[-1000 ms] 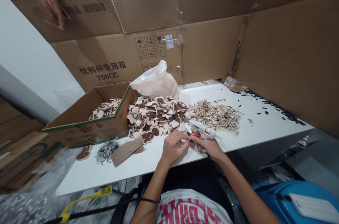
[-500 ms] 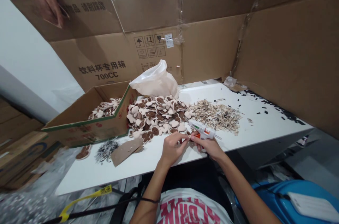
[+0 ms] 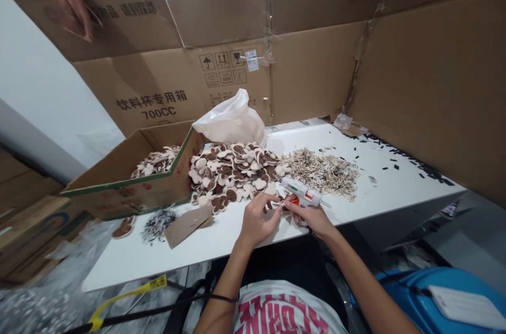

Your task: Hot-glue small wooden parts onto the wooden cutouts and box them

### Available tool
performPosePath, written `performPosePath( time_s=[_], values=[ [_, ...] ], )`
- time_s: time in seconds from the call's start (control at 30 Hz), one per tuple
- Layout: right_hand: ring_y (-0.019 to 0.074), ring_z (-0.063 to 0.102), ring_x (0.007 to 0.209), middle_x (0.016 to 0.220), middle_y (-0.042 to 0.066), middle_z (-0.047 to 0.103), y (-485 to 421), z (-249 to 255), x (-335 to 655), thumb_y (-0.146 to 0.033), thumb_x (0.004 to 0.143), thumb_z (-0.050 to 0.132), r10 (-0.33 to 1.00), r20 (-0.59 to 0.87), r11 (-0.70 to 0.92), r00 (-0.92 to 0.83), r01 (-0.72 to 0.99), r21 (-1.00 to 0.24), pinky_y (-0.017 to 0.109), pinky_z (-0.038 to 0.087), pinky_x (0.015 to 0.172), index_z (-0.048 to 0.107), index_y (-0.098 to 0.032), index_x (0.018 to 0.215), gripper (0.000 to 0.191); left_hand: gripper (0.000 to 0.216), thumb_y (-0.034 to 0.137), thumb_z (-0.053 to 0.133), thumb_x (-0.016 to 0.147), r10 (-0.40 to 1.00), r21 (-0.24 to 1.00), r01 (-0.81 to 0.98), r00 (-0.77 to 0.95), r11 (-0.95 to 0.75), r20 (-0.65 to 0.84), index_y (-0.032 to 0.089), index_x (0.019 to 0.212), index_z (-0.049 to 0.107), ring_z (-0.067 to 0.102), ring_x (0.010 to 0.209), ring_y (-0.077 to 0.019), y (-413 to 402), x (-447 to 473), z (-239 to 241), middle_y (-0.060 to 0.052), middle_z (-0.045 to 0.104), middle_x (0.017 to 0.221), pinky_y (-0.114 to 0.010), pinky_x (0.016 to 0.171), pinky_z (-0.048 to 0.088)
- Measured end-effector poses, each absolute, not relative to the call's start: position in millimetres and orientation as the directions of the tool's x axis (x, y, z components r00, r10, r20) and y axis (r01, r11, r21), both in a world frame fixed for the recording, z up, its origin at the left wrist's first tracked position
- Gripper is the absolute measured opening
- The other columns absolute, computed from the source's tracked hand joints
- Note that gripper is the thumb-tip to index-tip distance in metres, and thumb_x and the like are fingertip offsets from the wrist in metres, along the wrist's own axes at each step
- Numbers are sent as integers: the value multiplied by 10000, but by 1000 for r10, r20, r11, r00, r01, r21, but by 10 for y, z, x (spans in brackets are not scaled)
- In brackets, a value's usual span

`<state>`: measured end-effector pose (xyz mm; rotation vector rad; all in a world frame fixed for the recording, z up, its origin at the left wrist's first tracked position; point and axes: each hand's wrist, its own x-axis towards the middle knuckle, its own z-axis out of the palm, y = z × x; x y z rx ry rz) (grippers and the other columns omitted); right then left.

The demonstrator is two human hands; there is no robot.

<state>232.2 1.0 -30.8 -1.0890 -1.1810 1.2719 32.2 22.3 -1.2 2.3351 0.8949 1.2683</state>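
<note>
My right hand [image 3: 310, 219] is wrapped around a white hot glue gun [image 3: 297, 186] with orange parts, and its thumb and finger reach toward my left hand. My left hand [image 3: 258, 219] is curled beside it with finger and thumb close to the right fingertips. A small pale piece [image 3: 282, 204] shows between the two hands, too small to name. Just beyond them lies a heap of brown and cream plush bunny-shaped pieces [image 3: 237, 168]. To the right spreads a pile of thin beige loops or ties [image 3: 324, 170].
An open cardboard box [image 3: 130, 197] with more plush pieces stands at left. Brown card pieces [image 3: 187, 226], dark shreds [image 3: 158, 224] and one bunny piece [image 3: 124, 227] lie on the white table [image 3: 221, 244]. Black bits [image 3: 419, 163] scatter at right. Another person's hand [image 3: 73, 7] hangs over the cardboard wall.
My left index finger and thumb have moved slightly apart, and the small piece between my hands shows differently. The glue gun stays nearly in place.
</note>
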Motion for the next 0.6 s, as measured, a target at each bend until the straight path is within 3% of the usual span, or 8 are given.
performPosePath(
  time_s=[0.17,0.6],
  values=[
    [130,530,495,606,-23,606,10,-306,2312,-664,782,830,999,21,16,-46,-123,-992,255,403,517,696,-200,888,495,102,227,702,942,607,492,356,425,-794,672,228,1044,694,677,967,-226,236,326,-4,-79,730,997,-334,754,564],
    [140,521,507,609,-28,591,1,-323,2324,-672,820,798,998,30,25,-62,-81,-996,273,406,542,707,-207,935,488,121,222,675,984,592,465,371,435,-804,678,248,1067,758,646,928,-206,262,303,-53,-69,662,955,-338,793,549]
  ],
)
